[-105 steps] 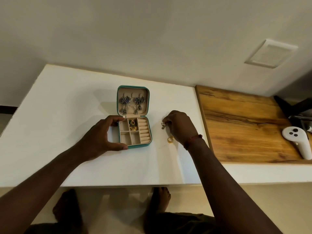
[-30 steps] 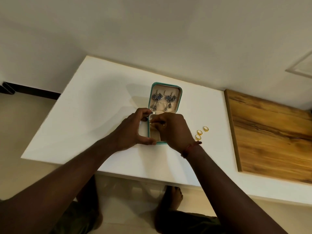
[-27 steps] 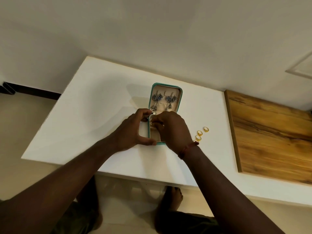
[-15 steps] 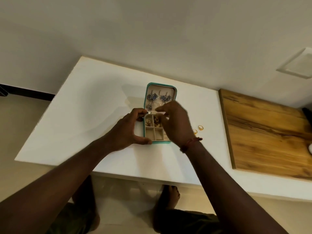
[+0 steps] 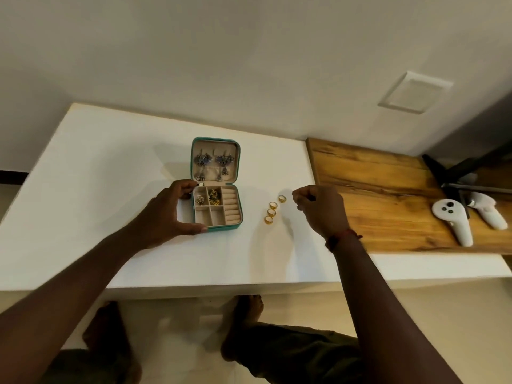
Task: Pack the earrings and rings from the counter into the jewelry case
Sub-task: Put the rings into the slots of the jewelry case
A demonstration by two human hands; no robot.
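Note:
A teal jewelry case (image 5: pixel 237 226) stands open on the white counter (image 5: pixel 97 167). Dangling silver earrings (image 5: pixel 213 162) hang in its raised lid, and small gold earrings (image 5: pixel 209 197) lie in two top compartments. My left hand (image 5: pixel 166 214) grips the case's left side between thumb and fingers. Several gold rings (image 5: pixel 272 212) lie in a diagonal row to the right of the case. My right hand (image 5: pixel 321 209) hovers just right of the rings with its fingers curled in and nothing visible in them.
A wooden board (image 5: pixel 388 195) takes up the right end of the counter, with two white handheld controllers (image 5: pixel 454 220) and dark tripod legs (image 5: pixel 448 173) on it. A wall runs behind. My bare feet (image 5: pixel 243 314) show below the counter's front edge.
My right hand has left the case and moved right, past the rings. An earring now lies in the top left compartment. My left hand still grips the case.

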